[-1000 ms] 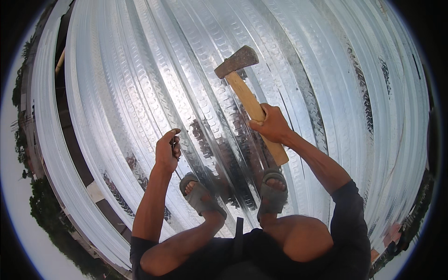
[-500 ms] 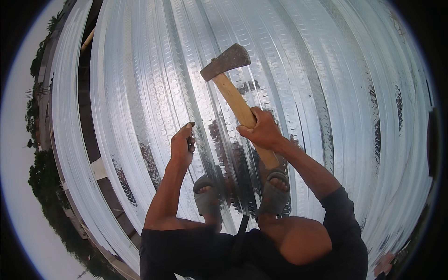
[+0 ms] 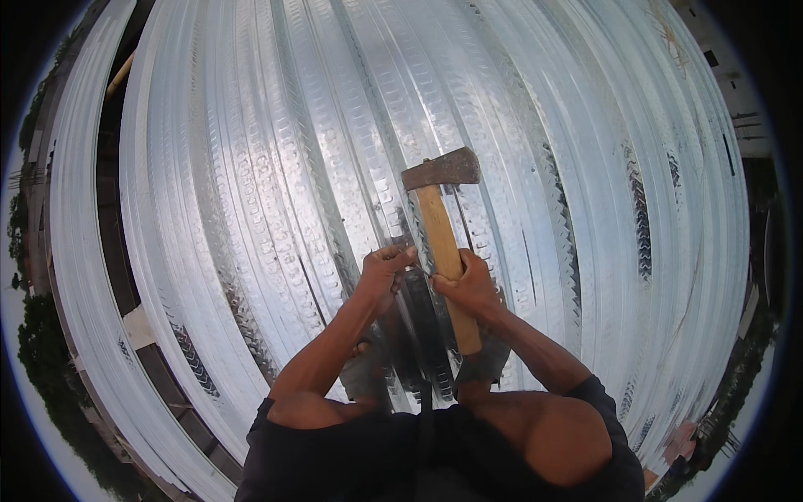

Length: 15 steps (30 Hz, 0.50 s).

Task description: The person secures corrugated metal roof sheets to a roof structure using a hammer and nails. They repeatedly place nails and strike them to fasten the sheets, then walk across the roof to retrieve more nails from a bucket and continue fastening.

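Note:
My right hand (image 3: 470, 289) is wrapped round the pale wooden handle of a hatchet (image 3: 438, 222). The dark, worn steel head points away from me, above the metal deck. Just left of the handle, my left hand (image 3: 385, 274) has its fingers pinched together, close to the fingers of my right hand. Something small and thin seems to be in that pinch, but I cannot make out what. Beneath both hands lies the shiny ribbed metal decking (image 3: 335, 159), its ridges stamped with small raised marks.
Long gaps (image 3: 109, 167) between the sheets run down the left side, showing dark space below. A pale block (image 3: 140, 326) sits in one gap. My feet stand on the sheets under my hands. Trees (image 3: 42, 335) lie beyond the left edge.
My right hand has brought the hatchet lower and closer to me, its handle more upright. My left hand has moved right, up beside the handle. The view has shifted somewhat.

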Motion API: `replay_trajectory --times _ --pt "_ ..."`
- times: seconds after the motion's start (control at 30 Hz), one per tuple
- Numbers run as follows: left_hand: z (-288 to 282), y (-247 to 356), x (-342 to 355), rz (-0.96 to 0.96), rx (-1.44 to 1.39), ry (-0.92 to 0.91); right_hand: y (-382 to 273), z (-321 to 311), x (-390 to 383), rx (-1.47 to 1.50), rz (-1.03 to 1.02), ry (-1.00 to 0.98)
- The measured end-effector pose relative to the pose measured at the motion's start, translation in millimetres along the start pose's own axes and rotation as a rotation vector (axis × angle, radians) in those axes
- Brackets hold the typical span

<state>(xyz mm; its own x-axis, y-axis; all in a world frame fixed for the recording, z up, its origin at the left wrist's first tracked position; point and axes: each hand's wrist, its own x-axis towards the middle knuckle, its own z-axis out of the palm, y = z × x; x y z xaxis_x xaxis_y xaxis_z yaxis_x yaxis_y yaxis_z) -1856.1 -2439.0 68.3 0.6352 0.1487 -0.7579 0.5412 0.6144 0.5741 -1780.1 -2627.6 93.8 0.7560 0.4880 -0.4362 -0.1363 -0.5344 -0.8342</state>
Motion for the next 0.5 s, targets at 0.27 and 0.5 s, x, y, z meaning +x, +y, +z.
replay_trajectory --times 0.27,0.5 --pt "-25.1 -15.8 -18.3 0.002 -0.065 -0.025 -35.0 1.9 13.4 0.129 0.124 -0.096" --pt "-30.4 -16.0 -31.4 0.161 0.443 -0.101 -37.7 1.7 26.5 0.028 0.035 -0.102"
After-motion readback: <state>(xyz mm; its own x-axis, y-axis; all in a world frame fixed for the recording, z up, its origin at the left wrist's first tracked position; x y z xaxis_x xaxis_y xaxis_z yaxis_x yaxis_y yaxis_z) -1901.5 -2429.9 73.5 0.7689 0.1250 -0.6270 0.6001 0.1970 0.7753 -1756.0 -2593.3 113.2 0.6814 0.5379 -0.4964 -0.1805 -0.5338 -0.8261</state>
